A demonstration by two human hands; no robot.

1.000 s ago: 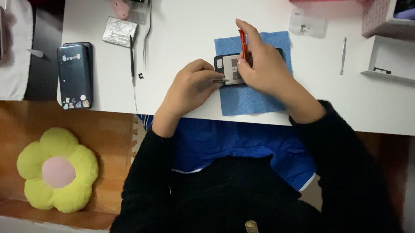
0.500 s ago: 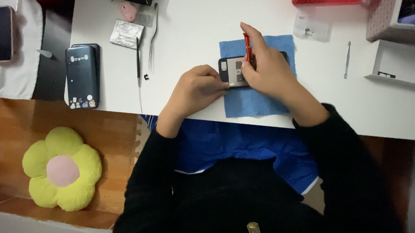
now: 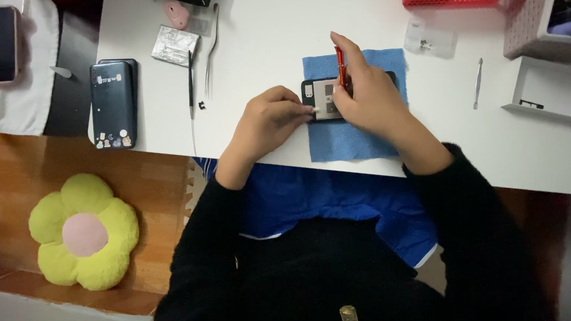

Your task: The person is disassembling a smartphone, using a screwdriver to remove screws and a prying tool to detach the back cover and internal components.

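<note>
Head view. An opened phone (image 3: 326, 99) is laid back-up on a blue cloth (image 3: 349, 141) spread over the white table (image 3: 261, 33), probably so that it is cushioned and kept from sliding. Its left edge is pinched by the left hand (image 3: 268, 123), fingers curled tight, apparently to steady it. A red-handled tool (image 3: 340, 65) is gripped upright in the right hand (image 3: 366, 99), tip set down on the phone's middle. The phone is thus lodged between both sets of fingertips. Tweezers (image 3: 211, 48) are left aside, well apart.

light: bright, even, overhead | shadows: soft, short | glare: none | focus: slightly soft overall, edges dimmer
</note>
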